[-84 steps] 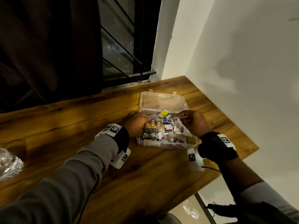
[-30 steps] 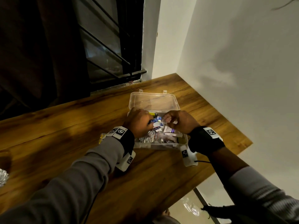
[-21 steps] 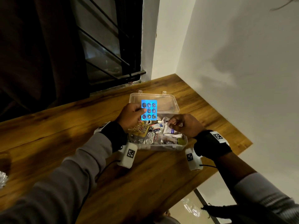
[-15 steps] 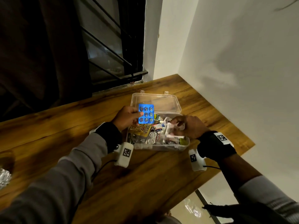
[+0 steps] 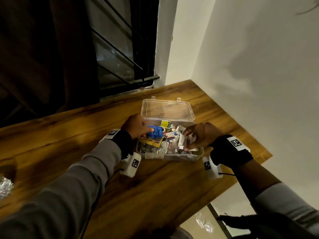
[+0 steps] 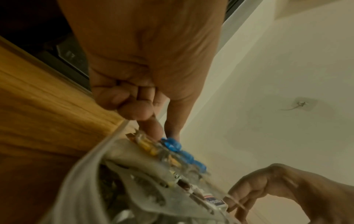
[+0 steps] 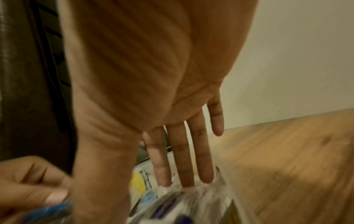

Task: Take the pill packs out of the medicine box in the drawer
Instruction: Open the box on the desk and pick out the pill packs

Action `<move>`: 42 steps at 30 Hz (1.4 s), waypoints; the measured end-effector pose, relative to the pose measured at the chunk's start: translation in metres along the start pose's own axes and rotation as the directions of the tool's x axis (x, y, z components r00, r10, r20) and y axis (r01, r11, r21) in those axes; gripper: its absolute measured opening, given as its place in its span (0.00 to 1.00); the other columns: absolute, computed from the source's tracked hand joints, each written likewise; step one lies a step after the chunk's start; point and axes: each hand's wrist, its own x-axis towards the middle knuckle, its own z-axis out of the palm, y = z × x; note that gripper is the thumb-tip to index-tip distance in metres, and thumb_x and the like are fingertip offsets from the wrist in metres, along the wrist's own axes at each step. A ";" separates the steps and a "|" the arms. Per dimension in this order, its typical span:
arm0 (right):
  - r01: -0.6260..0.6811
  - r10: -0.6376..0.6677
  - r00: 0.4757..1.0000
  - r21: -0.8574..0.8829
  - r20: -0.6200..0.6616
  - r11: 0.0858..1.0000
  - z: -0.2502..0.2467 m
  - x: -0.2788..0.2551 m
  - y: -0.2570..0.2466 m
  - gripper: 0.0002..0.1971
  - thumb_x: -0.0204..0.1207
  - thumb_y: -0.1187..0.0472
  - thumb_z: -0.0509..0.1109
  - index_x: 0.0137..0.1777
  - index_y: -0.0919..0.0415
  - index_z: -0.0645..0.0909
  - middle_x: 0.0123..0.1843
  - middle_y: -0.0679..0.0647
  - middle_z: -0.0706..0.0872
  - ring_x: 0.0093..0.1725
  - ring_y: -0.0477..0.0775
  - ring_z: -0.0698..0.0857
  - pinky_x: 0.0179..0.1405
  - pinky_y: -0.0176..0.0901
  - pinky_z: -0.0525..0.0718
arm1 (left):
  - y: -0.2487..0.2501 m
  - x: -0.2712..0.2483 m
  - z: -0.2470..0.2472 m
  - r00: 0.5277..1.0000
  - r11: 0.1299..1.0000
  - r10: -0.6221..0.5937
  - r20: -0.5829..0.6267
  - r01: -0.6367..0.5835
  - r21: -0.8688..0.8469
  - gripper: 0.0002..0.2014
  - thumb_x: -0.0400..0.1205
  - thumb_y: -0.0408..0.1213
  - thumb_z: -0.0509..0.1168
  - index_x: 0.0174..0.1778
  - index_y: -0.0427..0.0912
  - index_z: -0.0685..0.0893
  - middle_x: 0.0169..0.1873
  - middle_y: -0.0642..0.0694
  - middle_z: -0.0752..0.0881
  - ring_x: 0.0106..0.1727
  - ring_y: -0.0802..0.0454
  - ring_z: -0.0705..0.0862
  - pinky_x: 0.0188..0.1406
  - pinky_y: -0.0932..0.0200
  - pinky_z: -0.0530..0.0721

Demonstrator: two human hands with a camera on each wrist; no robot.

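Observation:
The clear medicine box (image 5: 172, 156) stands open on the wooden table, its lid (image 5: 167, 109) folded back, and is full of mixed pill packs. My left hand (image 5: 150, 131) pinches a blue blister pack (image 5: 155, 133) low over the box's left side, just above a gold blister pack (image 5: 151, 141). The left wrist view shows thumb and forefinger on the blue pack (image 6: 172, 145). My right hand (image 5: 186, 141) is over the box's right side. Its straight fingers (image 7: 184, 174) touch white sachets (image 5: 182, 140). What lies deeper in the box is hidden.
The table (image 5: 69, 135) ends close to the right of the box, by a white wall (image 5: 259, 66). A barred window (image 5: 117, 49) runs behind it. Crumpled foil (image 5: 5, 185) lies at the far left edge. Bare wood stretches left of and in front of the box.
My left hand lifted the blue blister pack up out of the box, then lowered it back down to just over the contents. My right hand stayed among the white sachets.

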 end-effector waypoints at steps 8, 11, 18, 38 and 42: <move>-0.008 -0.002 0.992 -0.075 -0.123 0.997 -0.001 -0.004 -0.005 0.10 0.64 0.47 0.76 0.44 0.46 0.85 0.40 0.37 0.87 0.42 0.43 0.84 0.52 0.44 0.80 | 0.003 -0.001 -0.005 0.990 0.994 0.105 -0.094 -0.103 0.029 0.09 0.74 0.43 0.72 0.43 0.41 0.88 0.35 0.48 0.87 0.39 0.49 0.86 0.43 0.55 0.83; -0.072 0.072 0.940 0.014 -0.334 0.997 -0.006 0.000 0.003 0.15 0.65 0.37 0.72 0.45 0.46 0.84 0.37 0.44 0.88 0.37 0.49 0.85 0.34 0.40 0.77 | 0.004 -0.003 -0.007 0.976 0.983 0.184 -0.115 -0.183 0.022 0.08 0.75 0.41 0.72 0.45 0.42 0.88 0.37 0.49 0.87 0.42 0.52 0.85 0.41 0.61 0.79; 0.314 0.035 0.895 0.686 -0.444 0.656 -0.018 0.015 -0.021 0.07 0.77 0.67 0.71 0.40 0.57 0.86 0.32 0.48 0.88 0.32 0.44 0.82 0.32 0.40 0.78 | 0.021 -0.006 -0.004 0.925 0.921 0.378 0.021 -0.375 -0.103 0.14 0.74 0.39 0.74 0.52 0.38 0.88 0.46 0.43 0.90 0.43 0.53 0.86 0.41 0.67 0.81; 0.029 -0.034 0.999 0.251 0.016 0.968 0.003 0.040 -0.015 0.16 0.73 0.61 0.75 0.61 0.58 0.86 0.62 0.53 0.88 0.59 0.50 0.85 0.63 0.41 0.80 | 0.002 -0.008 -0.003 0.989 0.992 0.127 -0.072 -0.125 0.025 0.08 0.73 0.35 0.74 0.42 0.34 0.88 0.40 0.37 0.90 0.37 0.50 0.83 0.31 0.66 0.75; -0.037 -0.007 0.986 0.258 0.169 0.965 0.007 0.049 -0.016 0.35 0.64 0.54 0.82 0.73 0.56 0.76 0.69 0.53 0.82 0.66 0.54 0.81 0.69 0.46 0.77 | 0.005 -0.005 0.006 0.968 0.942 0.206 -0.146 -0.156 0.298 0.09 0.75 0.45 0.70 0.41 0.42 0.86 0.44 0.43 0.87 0.46 0.45 0.83 0.40 0.57 0.77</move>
